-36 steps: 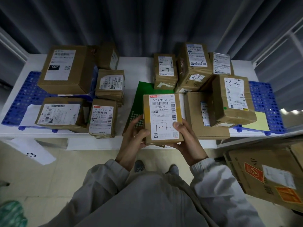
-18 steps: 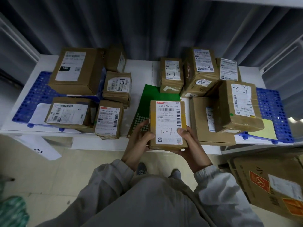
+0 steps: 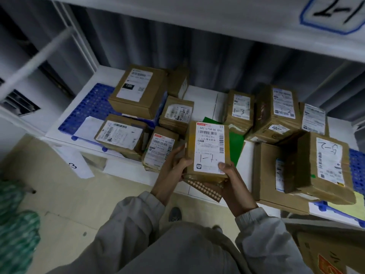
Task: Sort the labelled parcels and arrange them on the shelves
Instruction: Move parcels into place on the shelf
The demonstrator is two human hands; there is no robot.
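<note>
Both hands hold the parcel (image 3: 207,151) marked 1-1 above the shelf (image 3: 201,95) edge, long axis pointing away; left hand (image 3: 173,169) and right hand (image 3: 233,182) clasp its near end

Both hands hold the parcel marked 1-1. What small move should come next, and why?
Probably lift the parcel clear of the shelf and look for a 1-1 spot: the left hand and right hand already grip it, and the only sign visible reads 2-1.
</note>
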